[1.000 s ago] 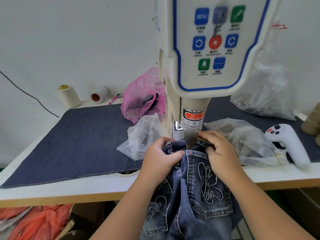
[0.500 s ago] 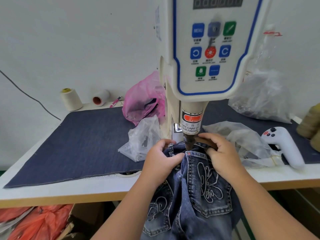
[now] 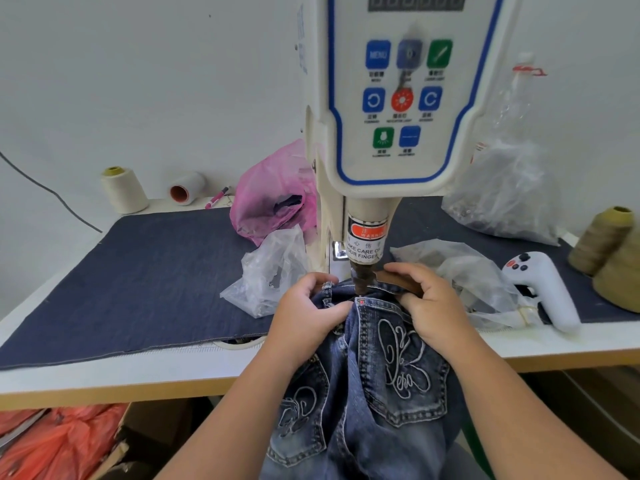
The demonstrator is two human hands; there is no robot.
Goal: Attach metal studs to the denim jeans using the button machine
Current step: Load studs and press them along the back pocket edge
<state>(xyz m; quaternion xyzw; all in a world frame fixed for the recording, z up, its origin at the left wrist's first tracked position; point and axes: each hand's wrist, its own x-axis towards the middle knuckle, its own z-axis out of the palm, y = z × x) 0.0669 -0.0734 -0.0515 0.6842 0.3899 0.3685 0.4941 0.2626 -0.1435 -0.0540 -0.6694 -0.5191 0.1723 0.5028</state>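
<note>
Jeans (image 3: 381, 393) waistband sat under button machine (image 3: 398, 133) punch (image 3: 360, 282), left hand (image 3: 304, 320) and right hand (image 3: 433, 306) fingers curled pinching denim either side; stud seating undeterminable, judged mid-task.

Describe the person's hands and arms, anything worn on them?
Both the left hand and right hand are bare, with no gloves, rings or watch showing. Both forearms are bare too; no sleeve reaches into view. The fingers look short and rounded.

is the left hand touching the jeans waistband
Touching. The head view shows the left hand gripping the bunched jeans waistband, fingers curled over the denim.
</note>
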